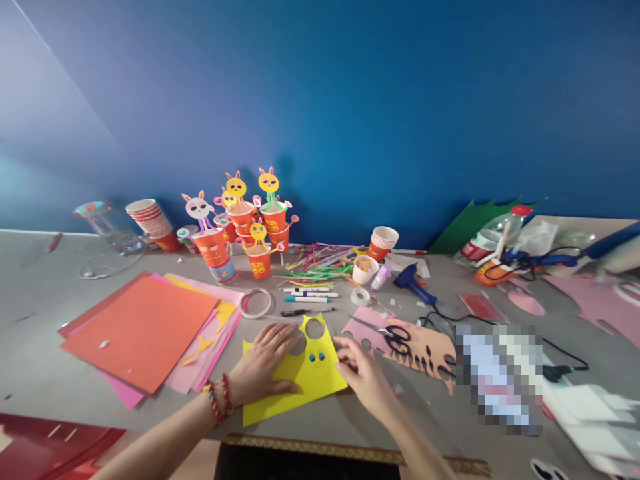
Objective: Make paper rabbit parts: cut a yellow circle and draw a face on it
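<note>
A yellow sheet of paper [305, 387] lies in front of me, with round holes cut near its upper edge. On it is a drawn face with blue eyes [317, 358]. My left hand [267, 360] rests flat on the sheet's left part, fingers spread, and covers some of it. At the right edge, my right hand [357, 370] touches the paper with loosely bent fingers, thumb and forefinger apart. Black-handled scissors [397, 337] lie to the right on cut pink and peach paper [425, 347]. A black pen [307, 311] and several markers [307, 295] lie just beyond the sheet.
Red, orange and pink sheets [150, 327] are stacked left. Behind stand paper cups with rabbit figures [259, 260], pipe cleaners [320, 260] and stacked cups [384, 243]. Tape rolls [255, 303], a blue glue gun [415, 285], its black cord and a bottle [493, 233] are also around.
</note>
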`<state>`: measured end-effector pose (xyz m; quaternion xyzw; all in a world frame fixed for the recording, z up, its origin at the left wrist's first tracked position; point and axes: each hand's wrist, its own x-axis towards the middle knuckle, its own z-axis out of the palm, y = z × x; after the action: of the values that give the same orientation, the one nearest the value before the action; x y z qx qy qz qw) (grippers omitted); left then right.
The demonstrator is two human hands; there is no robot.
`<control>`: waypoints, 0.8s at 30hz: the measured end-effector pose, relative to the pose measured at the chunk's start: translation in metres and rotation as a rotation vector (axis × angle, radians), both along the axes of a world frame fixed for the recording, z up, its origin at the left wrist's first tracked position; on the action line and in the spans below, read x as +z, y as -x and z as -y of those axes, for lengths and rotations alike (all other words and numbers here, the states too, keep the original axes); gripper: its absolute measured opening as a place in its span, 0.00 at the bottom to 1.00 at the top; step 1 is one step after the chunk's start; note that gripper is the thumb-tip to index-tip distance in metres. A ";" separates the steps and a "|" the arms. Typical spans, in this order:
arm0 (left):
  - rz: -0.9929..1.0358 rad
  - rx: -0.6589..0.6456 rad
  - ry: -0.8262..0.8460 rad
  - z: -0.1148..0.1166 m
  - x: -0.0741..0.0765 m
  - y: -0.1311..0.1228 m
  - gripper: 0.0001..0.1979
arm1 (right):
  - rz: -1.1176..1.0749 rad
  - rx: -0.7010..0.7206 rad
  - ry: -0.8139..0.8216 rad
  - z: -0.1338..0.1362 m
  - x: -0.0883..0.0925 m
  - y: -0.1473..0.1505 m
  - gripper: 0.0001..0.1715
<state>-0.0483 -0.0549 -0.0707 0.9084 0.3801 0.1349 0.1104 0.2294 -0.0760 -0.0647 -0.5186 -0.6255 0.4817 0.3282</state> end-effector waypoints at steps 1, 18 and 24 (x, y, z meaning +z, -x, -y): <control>-0.002 -0.002 0.002 0.000 0.000 0.000 0.47 | 0.004 0.008 -0.010 0.000 0.001 0.000 0.25; -0.014 0.014 -0.027 0.001 0.007 -0.003 0.42 | 0.035 0.062 0.011 -0.007 0.001 0.009 0.30; -0.008 0.015 -0.020 0.000 0.007 -0.003 0.42 | 0.149 0.017 -0.035 -0.007 0.010 0.017 0.30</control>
<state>-0.0455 -0.0553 -0.0639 0.9070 0.3862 0.1359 0.0989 0.2129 -0.0686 -0.0546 -0.5418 -0.6610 0.4336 0.2855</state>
